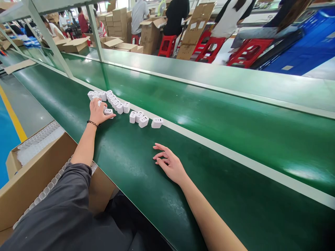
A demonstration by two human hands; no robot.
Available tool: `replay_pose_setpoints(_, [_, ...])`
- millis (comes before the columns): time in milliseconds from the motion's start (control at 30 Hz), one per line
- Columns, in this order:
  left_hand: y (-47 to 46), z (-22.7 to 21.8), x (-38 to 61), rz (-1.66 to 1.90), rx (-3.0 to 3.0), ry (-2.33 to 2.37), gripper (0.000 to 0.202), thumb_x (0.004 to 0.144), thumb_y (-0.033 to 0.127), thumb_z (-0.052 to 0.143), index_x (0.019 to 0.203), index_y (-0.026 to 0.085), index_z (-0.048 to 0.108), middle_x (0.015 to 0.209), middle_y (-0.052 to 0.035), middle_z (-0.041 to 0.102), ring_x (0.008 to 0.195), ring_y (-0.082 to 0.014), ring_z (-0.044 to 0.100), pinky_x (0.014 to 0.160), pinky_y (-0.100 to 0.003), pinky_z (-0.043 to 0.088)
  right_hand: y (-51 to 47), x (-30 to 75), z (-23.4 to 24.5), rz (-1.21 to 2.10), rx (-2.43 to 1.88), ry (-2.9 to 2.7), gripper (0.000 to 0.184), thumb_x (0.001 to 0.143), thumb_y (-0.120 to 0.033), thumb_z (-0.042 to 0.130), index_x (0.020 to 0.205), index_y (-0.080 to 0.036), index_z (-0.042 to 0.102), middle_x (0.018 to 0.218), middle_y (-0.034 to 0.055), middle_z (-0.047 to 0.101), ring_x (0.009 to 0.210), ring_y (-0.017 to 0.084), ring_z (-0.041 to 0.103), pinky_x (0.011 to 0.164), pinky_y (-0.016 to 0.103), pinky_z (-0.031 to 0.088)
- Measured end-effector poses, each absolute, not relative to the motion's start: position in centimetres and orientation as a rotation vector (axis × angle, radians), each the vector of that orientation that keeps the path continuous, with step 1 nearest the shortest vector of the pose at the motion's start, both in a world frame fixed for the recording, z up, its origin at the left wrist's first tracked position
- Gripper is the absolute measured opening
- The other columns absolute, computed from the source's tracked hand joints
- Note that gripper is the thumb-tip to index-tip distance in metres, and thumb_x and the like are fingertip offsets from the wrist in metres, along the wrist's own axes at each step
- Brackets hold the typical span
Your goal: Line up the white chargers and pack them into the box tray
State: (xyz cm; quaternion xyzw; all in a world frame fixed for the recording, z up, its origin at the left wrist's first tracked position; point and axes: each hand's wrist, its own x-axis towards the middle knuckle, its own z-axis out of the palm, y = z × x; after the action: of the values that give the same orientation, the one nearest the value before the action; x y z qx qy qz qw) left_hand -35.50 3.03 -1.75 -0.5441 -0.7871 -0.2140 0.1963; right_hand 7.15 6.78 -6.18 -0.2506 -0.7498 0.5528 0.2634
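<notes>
My left hand (98, 112), with a dark coiled band at the wrist, reaches to the far left end of a group of white USB chargers (114, 101). Its thumb and fingers are curled around a charger (108, 111) and at least one more partly hidden under the fingers. To the right, several chargers (143, 121) stand in a loose cluster, dark port slots facing up. A single charger (157, 122) sits apart beside the white strip. My right hand (169, 164) hovers above the green work surface (125, 153), fingers apart and holding nothing.
A white divider strip (209, 144) runs along the green surface. At my left, below the edge, stands a cardboard box (39, 174) with clear plastic trays. Metal posts (95, 33) rise at upper left. Beyond are seated people, red stools (167, 45) and a blue crate (300, 45).
</notes>
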Motion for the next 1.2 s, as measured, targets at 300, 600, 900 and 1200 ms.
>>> replay_pose_setpoints(300, [4.1, -3.3, -36.0, -0.735, -1.391, -2.234, 0.048, 0.075, 0.058, 0.074, 0.102, 0.021, 0.059, 0.139, -0.0183, 0.049, 0.140, -0.0407, 0.036, 0.119, -0.058, 0.027, 6.7, 7.2, -6.3, 1.493, -0.670, -2.035, 0.045, 0.092, -0.028, 0.053, 0.137, -0.028, 0.052, 0.128, 0.0121, 0.059, 0.086, 0.017, 0.067, 0.067, 0.035, 0.065])
replay_pose_setpoints(600, [3.2, -4.5, -38.6, -0.781, -1.494, -2.307, 0.075, 0.068, 0.036, 0.071, 0.135, 0.018, 0.043, 0.153, -0.0200, 0.033, 0.148, -0.0386, 0.025, 0.122, -0.056, 0.023, 6.8, 7.2, -6.2, 1.482, -0.658, -2.059, 0.044, 0.092, -0.028, 0.053, 0.136, -0.026, 0.053, 0.127, 0.0123, 0.060, 0.087, 0.017, 0.067, 0.068, 0.034, 0.064])
replay_pose_setpoints(900, [3.6, -5.0, -39.5, -0.796, -1.450, -2.351, 0.073, 0.071, 0.042, 0.073, 0.133, 0.015, 0.045, 0.150, -0.0234, 0.035, 0.146, -0.0387, 0.026, 0.122, -0.058, 0.021, 6.8, 7.2, -6.3, 1.483, -0.660, -2.058, 0.044, 0.092, -0.026, 0.052, 0.135, -0.025, 0.054, 0.125, 0.0121, 0.062, 0.086, 0.017, 0.067, 0.068, 0.034, 0.064])
replay_pose_setpoints(1200, [5.9, -1.6, -31.3, -0.790, -1.962, -1.931, 0.069, 0.085, 0.065, 0.059, 0.138, 0.021, 0.046, 0.148, -0.0149, 0.046, 0.146, -0.0322, 0.034, 0.124, -0.053, 0.022, 6.9, 7.0, -6.2, 1.528, -0.630, -2.021, 0.044, 0.091, -0.026, 0.052, 0.135, -0.025, 0.054, 0.124, 0.0111, 0.061, 0.086, 0.015, 0.066, 0.071, 0.034, 0.065])
